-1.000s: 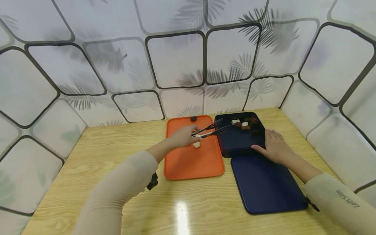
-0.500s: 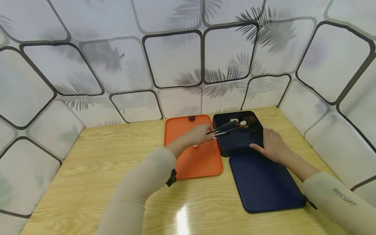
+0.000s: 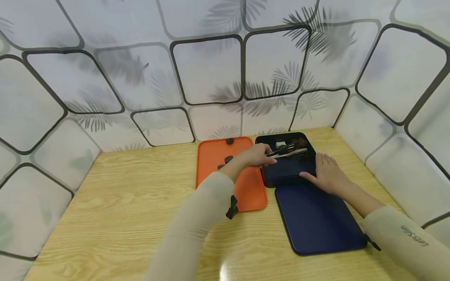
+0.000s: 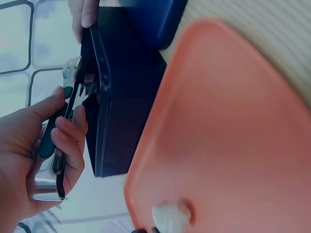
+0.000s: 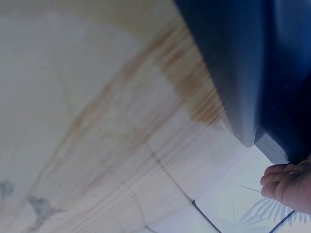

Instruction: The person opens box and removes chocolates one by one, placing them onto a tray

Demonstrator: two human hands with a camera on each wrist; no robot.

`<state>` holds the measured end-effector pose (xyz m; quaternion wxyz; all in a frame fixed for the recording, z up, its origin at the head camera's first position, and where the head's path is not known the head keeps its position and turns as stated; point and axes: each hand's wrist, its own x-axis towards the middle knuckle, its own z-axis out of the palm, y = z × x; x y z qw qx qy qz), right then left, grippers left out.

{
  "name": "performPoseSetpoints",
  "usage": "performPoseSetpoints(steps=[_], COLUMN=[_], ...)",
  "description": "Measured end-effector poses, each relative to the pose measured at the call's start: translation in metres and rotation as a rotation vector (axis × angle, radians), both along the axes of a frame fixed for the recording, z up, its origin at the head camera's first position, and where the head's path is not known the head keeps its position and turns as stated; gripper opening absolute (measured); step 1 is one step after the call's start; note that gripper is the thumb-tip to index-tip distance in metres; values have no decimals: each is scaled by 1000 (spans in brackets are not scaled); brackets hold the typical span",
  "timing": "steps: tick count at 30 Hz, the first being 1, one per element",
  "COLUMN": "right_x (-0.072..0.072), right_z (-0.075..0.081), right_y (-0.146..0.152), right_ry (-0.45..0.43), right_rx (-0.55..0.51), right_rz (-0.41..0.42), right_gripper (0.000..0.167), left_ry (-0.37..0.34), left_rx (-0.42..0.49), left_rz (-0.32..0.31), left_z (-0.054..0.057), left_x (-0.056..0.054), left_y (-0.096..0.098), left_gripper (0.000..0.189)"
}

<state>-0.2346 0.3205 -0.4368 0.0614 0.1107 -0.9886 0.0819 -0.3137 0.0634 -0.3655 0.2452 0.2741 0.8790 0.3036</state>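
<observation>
My left hand [image 3: 258,155] grips a pair of metal tongs [image 3: 290,152] with black handles. In the left wrist view, fingers and thumb wrap around the tongs [image 4: 47,138]. Their heads reach down into a dark blue box [image 3: 284,168], among several small brown and white pieces that look like chocolates. A white piece [image 3: 280,144] shows behind the tongs, and brown pieces [image 3: 301,142] lie at the back right. Whether the tongs pinch one cannot be seen. My right hand [image 3: 329,175] rests with extended fingers against the box's right side.
An orange tray [image 3: 251,195] stands left of the box, with dark round pieces [image 3: 229,159] and another dark piece [image 3: 229,141] at its far edge. A whitish piece [image 4: 171,217] lies on it too. A dark blue lid [image 3: 320,222] lies in front of the box.
My left hand has moved right with the tongs, from over the orange tray into the box. Dark pieces on the tray have come into sight. The right hand has stayed in place.
</observation>
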Motion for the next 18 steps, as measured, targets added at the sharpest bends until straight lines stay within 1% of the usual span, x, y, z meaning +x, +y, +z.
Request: performPoseSetpoints(steps=[2, 5, 8, 11, 14, 18], right_x=[1, 1, 2, 1, 0, 0], right_z=[1, 2, 2, 2, 2, 1], right_y=[1, 1, 1, 0, -1, 0], right_ry=[-5, -11, -10, -8, -7, 3], right_rx=[-2, 1, 8, 16, 15, 10], right_rz=[-3, -1, -2, -5, -7, -8], right_gripper=[96, 95, 95, 96, 97, 96], left_ry=[10, 30, 43, 83, 116, 125], left_rx=[1, -28, -64, -120, -163, -182], left_rz=[16, 32, 49, 48, 27, 39], left_z=[-3, -9, -12, -13, -16, -21], left_x=[1, 2, 4, 6, 8, 9], left_y=[8, 19, 27, 34, 38, 43], left_gripper=[47, 48, 49, 48, 46, 41])
